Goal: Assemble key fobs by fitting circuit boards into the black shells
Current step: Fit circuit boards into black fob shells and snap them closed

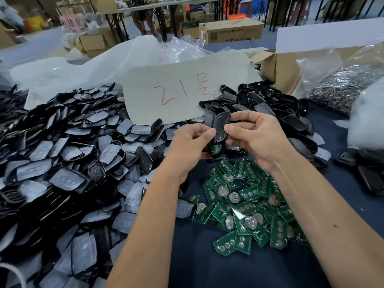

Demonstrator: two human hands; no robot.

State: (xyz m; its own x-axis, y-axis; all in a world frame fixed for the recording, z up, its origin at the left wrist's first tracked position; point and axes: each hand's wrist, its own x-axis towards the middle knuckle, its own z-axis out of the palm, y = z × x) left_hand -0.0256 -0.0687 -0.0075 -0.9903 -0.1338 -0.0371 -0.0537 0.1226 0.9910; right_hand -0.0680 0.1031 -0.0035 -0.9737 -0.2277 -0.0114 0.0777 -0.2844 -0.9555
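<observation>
A glossy black shell is held upright above the tabletop, a green circuit board showing at its lower end. Just below it lies a loose heap of green circuit boards with round silver contacts. Left of the heap spreads a large pile of black shells; more shells lie behind it.

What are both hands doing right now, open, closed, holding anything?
Left hand: closed, pinching the black shell; a green circuit board shows at the shell's lower end.
Right hand: closed, gripping the same black shell from the other side.
</observation>
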